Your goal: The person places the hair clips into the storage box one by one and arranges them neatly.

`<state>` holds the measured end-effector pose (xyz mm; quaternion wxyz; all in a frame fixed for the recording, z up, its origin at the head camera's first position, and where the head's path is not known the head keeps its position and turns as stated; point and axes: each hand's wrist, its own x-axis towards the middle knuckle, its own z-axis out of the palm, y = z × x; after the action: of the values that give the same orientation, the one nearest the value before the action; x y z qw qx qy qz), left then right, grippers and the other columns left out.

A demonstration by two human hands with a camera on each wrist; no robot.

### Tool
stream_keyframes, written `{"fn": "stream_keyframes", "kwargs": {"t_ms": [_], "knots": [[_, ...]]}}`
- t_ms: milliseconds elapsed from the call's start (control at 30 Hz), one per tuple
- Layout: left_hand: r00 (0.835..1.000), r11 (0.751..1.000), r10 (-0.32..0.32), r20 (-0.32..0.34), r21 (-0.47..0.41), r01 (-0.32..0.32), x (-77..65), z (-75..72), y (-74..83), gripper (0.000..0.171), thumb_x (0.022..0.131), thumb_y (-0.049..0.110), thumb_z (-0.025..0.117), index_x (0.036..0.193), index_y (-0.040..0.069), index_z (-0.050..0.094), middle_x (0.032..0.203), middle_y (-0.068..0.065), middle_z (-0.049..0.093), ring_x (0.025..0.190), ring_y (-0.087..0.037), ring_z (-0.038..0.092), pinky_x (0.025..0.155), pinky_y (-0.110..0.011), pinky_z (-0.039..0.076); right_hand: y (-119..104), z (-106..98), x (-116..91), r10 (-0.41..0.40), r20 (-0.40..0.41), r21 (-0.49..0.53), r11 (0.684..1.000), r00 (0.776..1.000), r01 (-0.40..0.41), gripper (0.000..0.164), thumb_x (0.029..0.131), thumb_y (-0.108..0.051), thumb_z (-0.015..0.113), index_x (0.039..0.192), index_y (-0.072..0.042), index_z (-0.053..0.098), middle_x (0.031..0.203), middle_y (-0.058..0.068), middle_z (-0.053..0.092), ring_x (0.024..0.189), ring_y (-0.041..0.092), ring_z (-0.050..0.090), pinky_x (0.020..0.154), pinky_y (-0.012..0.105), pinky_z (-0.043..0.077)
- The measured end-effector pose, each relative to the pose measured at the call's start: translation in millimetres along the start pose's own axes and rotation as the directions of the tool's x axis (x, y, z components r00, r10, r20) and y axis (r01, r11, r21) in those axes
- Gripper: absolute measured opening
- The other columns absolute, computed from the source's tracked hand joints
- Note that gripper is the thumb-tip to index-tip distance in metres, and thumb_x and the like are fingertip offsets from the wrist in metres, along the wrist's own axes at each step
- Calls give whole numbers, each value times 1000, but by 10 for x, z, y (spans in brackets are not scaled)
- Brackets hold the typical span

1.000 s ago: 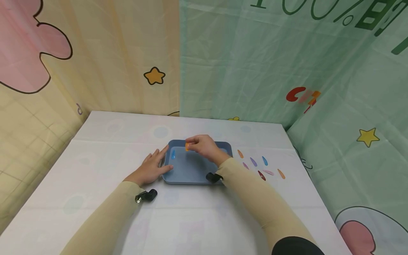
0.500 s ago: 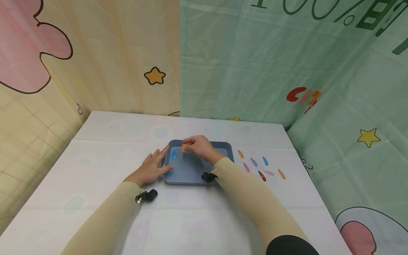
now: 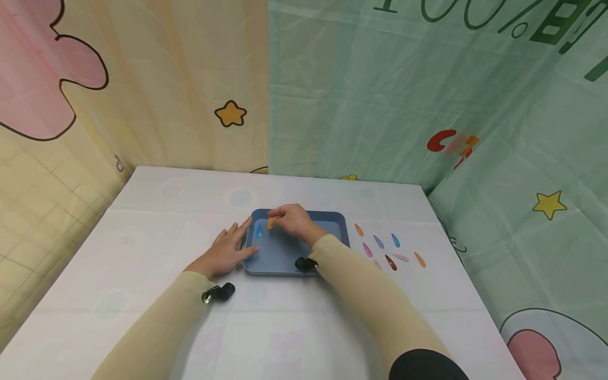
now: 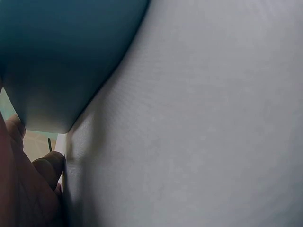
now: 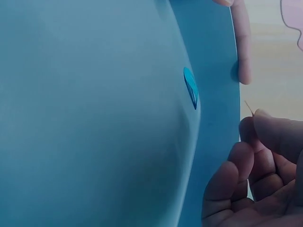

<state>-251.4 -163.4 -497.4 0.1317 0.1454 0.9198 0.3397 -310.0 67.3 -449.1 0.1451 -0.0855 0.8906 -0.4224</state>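
A blue-grey tray [image 3: 280,256] lies on the white-covered table. My right hand [image 3: 295,221] is over its far left part and pinches an orange hair clip [image 3: 270,222] between thumb and fingertips. In the right wrist view only a thin edge of this orange clip [image 5: 249,108] shows past the fingertips. A blue hair clip [image 3: 258,230] lies inside the tray near the left wall. With fingers spread, my left hand [image 3: 225,253] rests at the tray's left side, its thumb over the rim. The left wrist view shows the tray's outer side [image 4: 71,61] close up.
Several more hair clips lie loose on the table right of the tray, among them an orange clip [image 3: 420,259], a blue clip [image 3: 396,240], a purple clip [image 3: 378,241] and a dark red clip [image 3: 391,262]. Patterned curtains [image 3: 351,105] stand behind the table.
My right hand has moved a little left and lower with the orange hair clip, closer to the blue clip in the tray. The left hand has stayed in place.
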Motion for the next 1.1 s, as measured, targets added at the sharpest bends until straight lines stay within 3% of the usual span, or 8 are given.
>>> {"fn": "stream_keyframes", "kwargs": {"t_ms": [767,1100], "knots": [[1000,1000,3,-1,0,-3,7,0,-1,92,101,60,60,172,31,7,176,-20,16,164,-44,2,132,-64,-3,-6,134,129,41,29,-43,998,999,-39,31,99,-17,73,130,-13,77,132,4,76,123,23,69,103,40,59],[1000,1000,11,-7,0,-11,5,-1,1,91,102,58,60,172,30,7,176,-19,17,165,-43,3,133,-61,-4,28,209,170,40,41,-161,986,998,-33,30,100,-17,72,130,-13,77,135,3,74,128,20,66,109,38,55]]}}
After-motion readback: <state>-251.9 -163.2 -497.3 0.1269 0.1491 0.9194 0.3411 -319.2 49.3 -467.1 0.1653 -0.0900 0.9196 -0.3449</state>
